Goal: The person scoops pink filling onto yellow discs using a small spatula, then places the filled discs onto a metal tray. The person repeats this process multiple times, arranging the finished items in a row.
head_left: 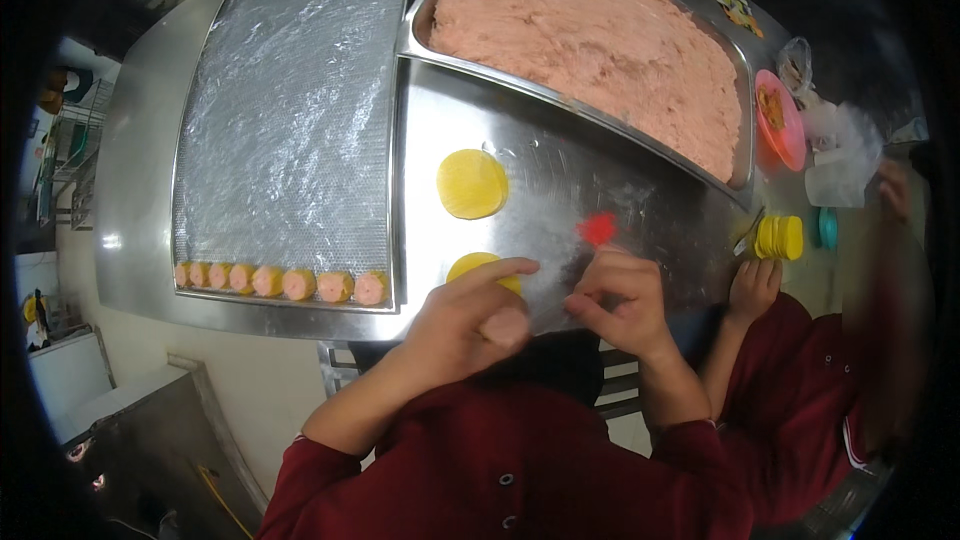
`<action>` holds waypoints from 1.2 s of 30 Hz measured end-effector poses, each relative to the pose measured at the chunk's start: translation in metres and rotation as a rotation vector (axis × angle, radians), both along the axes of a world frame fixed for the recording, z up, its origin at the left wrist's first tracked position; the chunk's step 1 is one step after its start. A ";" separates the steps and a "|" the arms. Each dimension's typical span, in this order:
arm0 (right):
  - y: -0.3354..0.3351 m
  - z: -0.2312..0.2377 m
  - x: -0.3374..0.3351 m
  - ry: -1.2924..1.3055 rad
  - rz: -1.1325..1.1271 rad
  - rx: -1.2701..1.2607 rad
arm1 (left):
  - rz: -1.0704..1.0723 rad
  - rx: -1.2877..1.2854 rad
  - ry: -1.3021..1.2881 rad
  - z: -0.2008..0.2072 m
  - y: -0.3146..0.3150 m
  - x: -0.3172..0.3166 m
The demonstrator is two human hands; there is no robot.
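My left hand point(462, 325) is curled round a small dumpling, its pink filling point(505, 328) showing at the top, with the index finger stretched out. To its right, my right hand point(625, 305) is closed, thumb and fingers bent together; whatever it may hold is hidden. Just beyond its knuckles is a bright red patch point(597, 229), too unclear to name. One yellow round wrapper point(472, 183) lies flat on the steel table. A second yellow wrapper point(475, 262) is partly covered by my left hand.
Several filled dumplings point(299, 285) line the near edge of a film-covered tray point(290, 120). A deep metal pan point(560, 98) holds pink filling point(590, 40). At right, a co-worker's hand point(757, 285) rests by stacked yellow wrappers point(778, 237); a pink bowl point(792, 135) stands farther back.
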State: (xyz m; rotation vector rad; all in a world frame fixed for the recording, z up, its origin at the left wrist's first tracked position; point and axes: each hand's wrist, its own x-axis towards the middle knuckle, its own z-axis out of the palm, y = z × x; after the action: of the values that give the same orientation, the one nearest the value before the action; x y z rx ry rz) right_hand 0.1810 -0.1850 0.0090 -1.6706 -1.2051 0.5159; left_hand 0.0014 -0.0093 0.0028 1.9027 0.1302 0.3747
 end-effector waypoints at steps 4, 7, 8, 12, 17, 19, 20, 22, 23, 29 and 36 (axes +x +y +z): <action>0.007 0.008 -0.003 -0.073 0.099 0.090 | -0.004 -0.139 0.133 0.004 -0.004 -0.005; 0.018 0.007 -0.015 -0.077 0.095 0.125 | 0.004 -0.094 0.111 0.007 -0.007 -0.008; 0.022 0.004 -0.017 -0.104 0.106 0.119 | 0.013 -0.062 0.085 0.007 -0.008 -0.009; 0.022 0.002 -0.016 -0.211 0.016 0.043 | 0.075 -0.083 0.136 0.007 -0.007 -0.014; 0.017 0.003 -0.023 -0.247 0.014 0.135 | 0.062 -0.058 0.071 0.005 -0.011 -0.015; 0.018 0.003 -0.023 -0.277 0.005 0.126 | 0.085 0.016 0.105 0.005 -0.011 -0.014; 0.018 0.003 -0.023 -0.295 -0.008 0.085 | 0.102 0.055 0.121 0.005 -0.011 -0.013; 0.019 0.003 -0.023 -0.321 -0.020 0.064 | 0.121 -0.012 0.125 0.005 -0.011 -0.012; 0.019 0.003 -0.022 -0.326 -0.028 0.075 | 0.131 -0.056 0.135 0.005 -0.011 -0.012; 0.017 -0.007 -0.034 -0.260 -0.060 0.073 | 0.114 0.124 0.156 0.001 -0.010 -0.014; -0.024 -0.017 -0.008 -0.106 -0.449 -0.192 | 0.142 -0.074 0.274 0.002 -0.004 -0.014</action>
State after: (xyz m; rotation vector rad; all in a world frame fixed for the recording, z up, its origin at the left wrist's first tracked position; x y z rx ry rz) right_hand 0.1733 -0.2093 -0.0076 -2.0806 -0.8313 0.2707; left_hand -0.0125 -0.0129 0.0046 1.8689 0.4570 0.1990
